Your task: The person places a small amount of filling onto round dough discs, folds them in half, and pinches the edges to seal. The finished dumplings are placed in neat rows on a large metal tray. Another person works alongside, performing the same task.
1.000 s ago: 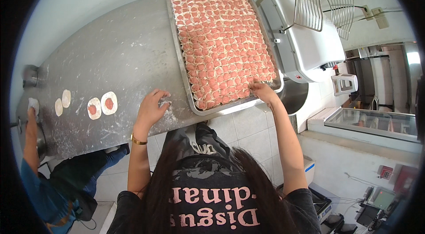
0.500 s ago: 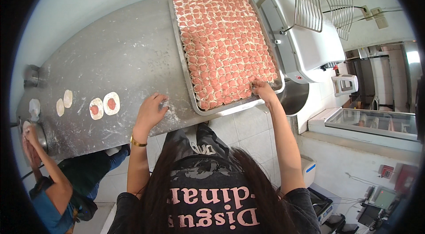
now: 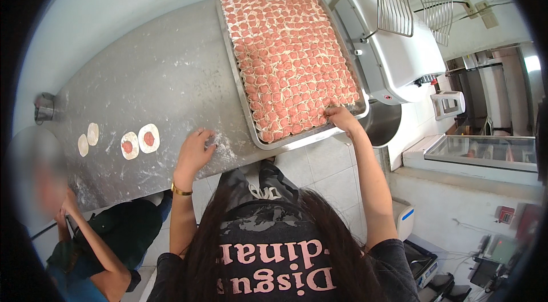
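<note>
A large metal tray point(image 3: 234, 62) is packed with rows of small open-topped dumplings point(image 3: 285, 56) with pink filling. My right hand point(image 3: 343, 118) reaches into the tray's near right corner, its fingertips drawn together at the edge of the rows. Whatever is between those fingertips is hidden. Over the floured metal table, left of the tray, my left hand point(image 3: 197, 152) has its fingers apart and holds nothing. Farther left on the table lie two round wrappers with pink filling on them, one of them the nearer filled wrapper point(image 3: 149, 148). Two plain wrappers point(image 3: 92, 134) lie beyond these.
At the far left a co-worker's hands point(image 3: 66, 205) are by the table point(image 3: 160, 68) edge. A metal cup point(image 3: 44, 107) stands at the table's far left. Right of the tray are a white machine point(image 3: 399, 45), a wire guard point(image 3: 399, 2) and a metal bowl point(image 3: 383, 125).
The co-worker at the left has leaned in toward the table, and their hands have come down. My right hand stays at the tray corner; my left hand has barely moved.
</note>
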A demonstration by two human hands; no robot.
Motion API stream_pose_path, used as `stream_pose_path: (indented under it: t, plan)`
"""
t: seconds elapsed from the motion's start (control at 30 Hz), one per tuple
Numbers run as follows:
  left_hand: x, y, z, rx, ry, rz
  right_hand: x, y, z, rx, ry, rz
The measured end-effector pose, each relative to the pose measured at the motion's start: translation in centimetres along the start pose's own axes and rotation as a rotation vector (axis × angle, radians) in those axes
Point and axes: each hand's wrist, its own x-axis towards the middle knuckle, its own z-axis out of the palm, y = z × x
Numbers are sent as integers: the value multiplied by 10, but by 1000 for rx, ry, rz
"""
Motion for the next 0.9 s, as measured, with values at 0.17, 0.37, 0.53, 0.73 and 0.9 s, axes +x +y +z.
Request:
stream_pose_path:
  t: [0.17, 0.37, 0.53, 0.73, 0.9]
  plan:
    - [-4, 2, -5, -38, -31, -64, 9, 18, -9, -147, -12, 17]
    - [-36, -30, -11, 16, 213, -245, 37, 36, -5, -347, -37, -142]
    - [-62, -75, -10, 23, 766, -595, 35, 38, -11, -191, -67, -48]
    - [-67, -115, -10, 130, 859, -796, 18, 22, -16, -27, -53, -14]
    - [-61, -124, -19, 141, 831, -743, 40, 60, -27, -85, 78, -45]
